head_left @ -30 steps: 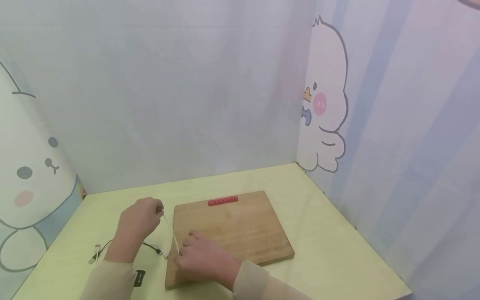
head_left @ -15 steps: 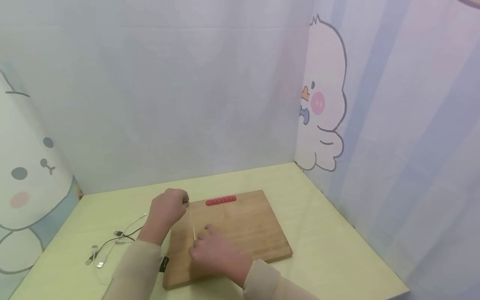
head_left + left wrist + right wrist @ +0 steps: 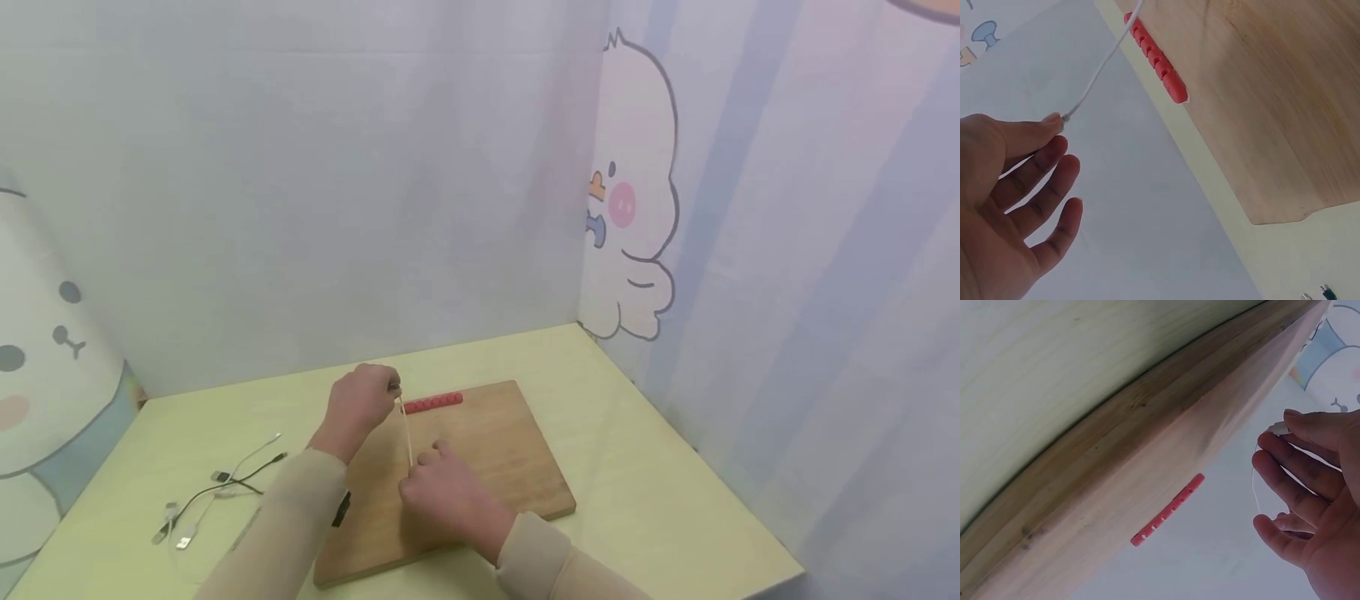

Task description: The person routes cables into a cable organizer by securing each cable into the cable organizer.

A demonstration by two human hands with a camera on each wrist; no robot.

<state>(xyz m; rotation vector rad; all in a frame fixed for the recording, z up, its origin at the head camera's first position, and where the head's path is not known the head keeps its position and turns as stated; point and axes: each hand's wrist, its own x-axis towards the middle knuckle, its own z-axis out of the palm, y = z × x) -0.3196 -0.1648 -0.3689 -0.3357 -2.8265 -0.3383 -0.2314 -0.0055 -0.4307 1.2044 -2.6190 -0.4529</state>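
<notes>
A white cable (image 3: 407, 429) stretches between the two hands over the wooden board (image 3: 495, 450). My left hand (image 3: 363, 404) is raised over the board's back left part and pinches one end of it between thumb and forefinger, as the left wrist view shows. Lower and nearer, my right hand (image 3: 453, 496) pinches the cable's other end, a white connector (image 3: 1279, 428). A red notched cable holder (image 3: 435, 403) lies along the board's back edge, just right of the left hand; its left tip is close behind the cable in the head view.
Several black and white cables (image 3: 225, 483) with metal plugs lie loosely crossed on the yellow table (image 3: 637, 467), left of the board. A pale curtain (image 3: 337, 208) with cartoon figures stands behind the table and along its sides.
Both hands have moved right with the white cable, from the board's left edge to over the board. The loose cables at left have come into fuller view.
</notes>
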